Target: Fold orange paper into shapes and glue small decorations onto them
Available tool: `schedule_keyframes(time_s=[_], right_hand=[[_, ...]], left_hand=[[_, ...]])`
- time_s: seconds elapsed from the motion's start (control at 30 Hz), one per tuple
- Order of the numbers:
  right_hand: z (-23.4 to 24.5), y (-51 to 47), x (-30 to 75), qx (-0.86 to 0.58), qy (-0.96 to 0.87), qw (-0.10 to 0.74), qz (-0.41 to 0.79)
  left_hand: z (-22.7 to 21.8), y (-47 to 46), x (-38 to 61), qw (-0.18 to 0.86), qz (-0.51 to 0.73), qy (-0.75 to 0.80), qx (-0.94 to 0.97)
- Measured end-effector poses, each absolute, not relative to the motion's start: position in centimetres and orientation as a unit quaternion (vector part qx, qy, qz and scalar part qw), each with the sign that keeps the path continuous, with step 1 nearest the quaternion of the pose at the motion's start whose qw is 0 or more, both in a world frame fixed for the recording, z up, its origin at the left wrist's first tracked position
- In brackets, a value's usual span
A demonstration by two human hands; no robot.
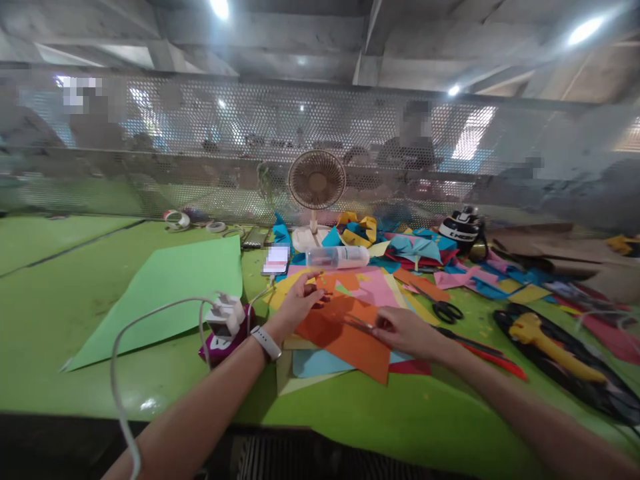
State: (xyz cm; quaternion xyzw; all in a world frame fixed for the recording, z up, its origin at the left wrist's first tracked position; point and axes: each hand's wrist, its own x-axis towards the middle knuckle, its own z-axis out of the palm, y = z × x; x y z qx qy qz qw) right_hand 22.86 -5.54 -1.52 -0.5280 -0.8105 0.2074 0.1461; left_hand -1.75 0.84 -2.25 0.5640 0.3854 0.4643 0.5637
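Note:
My left hand (301, 303), with a white band (267, 343) on its wrist, is over the left part of an orange paper sheet (367, 357). Its fingers are apart, and I make out nothing held in them. My right hand (400, 328) is closed on a thin, two-pronged pointed tool, which looks like tweezers (359, 325). The tool points left across the orange sheet. Beneath that sheet lie pink paper (377, 287), light blue paper (320, 364) and other coloured sheets. Black-handled scissors (447, 312) rest just beyond my right hand.
A small fan (317, 180) stands behind a clear bottle (337, 257) and a lit phone (276, 260). Green paper (175, 287) and a white charger (226, 317) with its cable are on the left. To the right lie paper scraps (480, 280) and a yellow glue gun (555, 347) on a black tray.

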Motion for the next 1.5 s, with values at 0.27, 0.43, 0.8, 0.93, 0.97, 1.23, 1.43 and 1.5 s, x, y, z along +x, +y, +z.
schedule_keyframes(time_s=[0.27,0.43,0.8,0.93,0.97,1.23,1.43,1.5], right_hand=[[0.3,-5.1,27.0,-0.489,-0.539,0.336,0.597],[1.7,-4.1,28.1,-0.384,-0.422,0.525,0.631],[-0.5,2.2,25.0,-0.578,-0.635,0.459,0.227],[-1.9,2.5,24.9,-0.585,-0.641,0.445,0.221],[-2.0,2.5,25.0,-0.584,-0.640,0.445,0.228],[-3.3,2.6,24.9,-0.560,-0.562,0.489,0.362],[-4.2,2.4,24.6,-0.527,-0.543,0.506,0.414],[-4.3,2.5,24.5,-0.521,-0.547,0.505,0.418]], left_hand=[[-2.2,0.8,-1.8,0.563,0.485,0.394,0.541],[-2.3,0.9,-2.0,0.562,0.492,0.394,0.536],[-2.2,1.2,-2.0,0.559,0.494,0.408,0.526],[-2.3,1.2,-2.0,0.555,0.492,0.407,0.534],[-2.3,1.2,-2.0,0.557,0.490,0.405,0.534],[-2.5,1.4,-2.0,0.570,0.478,0.410,0.527],[-2.4,1.3,-2.0,0.574,0.475,0.422,0.517],[-2.3,1.3,-2.1,0.574,0.476,0.424,0.515]])
